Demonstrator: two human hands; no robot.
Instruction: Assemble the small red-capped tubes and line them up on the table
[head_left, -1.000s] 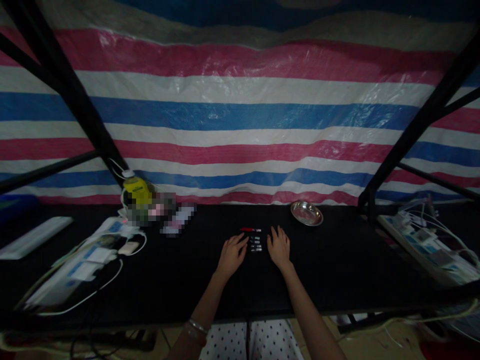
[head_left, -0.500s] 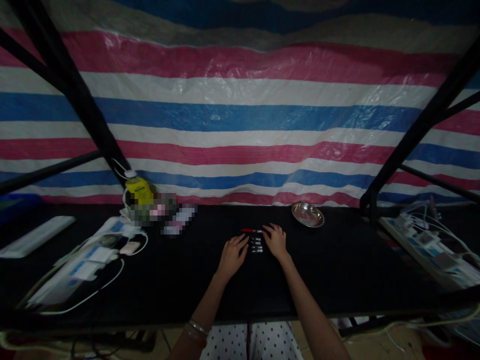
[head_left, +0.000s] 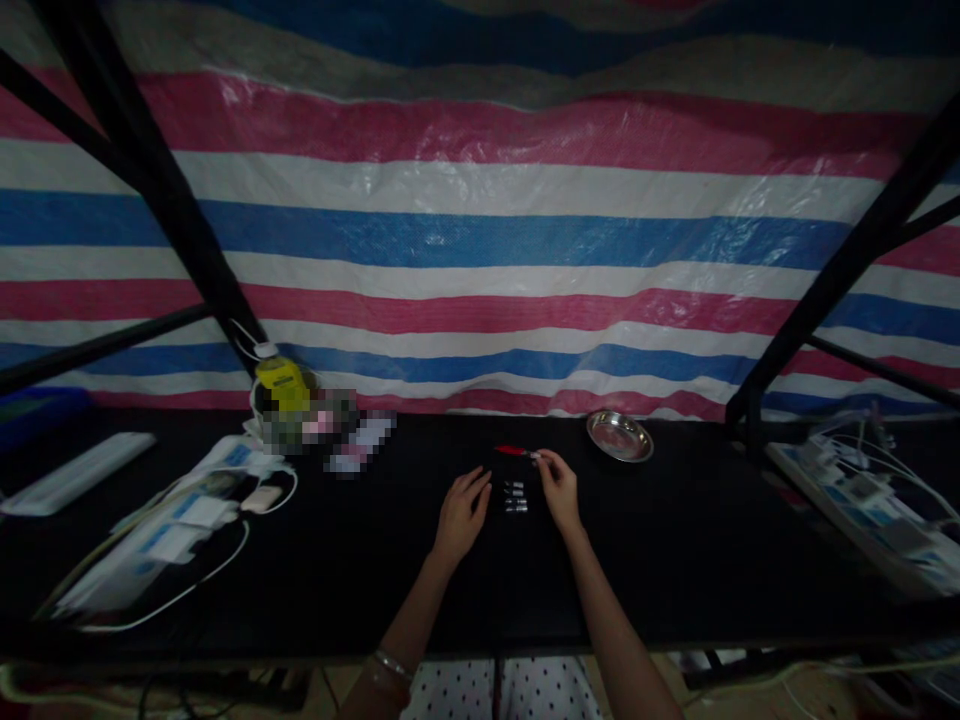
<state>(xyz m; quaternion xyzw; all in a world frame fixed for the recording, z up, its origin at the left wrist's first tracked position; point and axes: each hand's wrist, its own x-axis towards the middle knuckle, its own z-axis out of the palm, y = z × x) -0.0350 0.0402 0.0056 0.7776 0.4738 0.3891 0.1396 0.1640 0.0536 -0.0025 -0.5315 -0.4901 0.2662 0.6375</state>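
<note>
I see a long white power strip [head_left: 124,577] on the black tabletop [head_left: 360,560], then a yellow bottle with a white cap [head_left: 283,383] near the striped plastic sheet [head_left: 480,235]. My left hand [head_left: 459,512] has its fingers extended, slightly spread, nothing visible in them; I can't tell whether it touches the tabletop. Just right of it, four small silver metal pieces [head_left: 516,497] lie in a column. Beyond them, a slim red stick with a silver end [head_left: 513,451] is pinched narrowly at that end by my right hand [head_left: 559,489]. Farther right sits a round shiny metal dish [head_left: 620,437].
</note>
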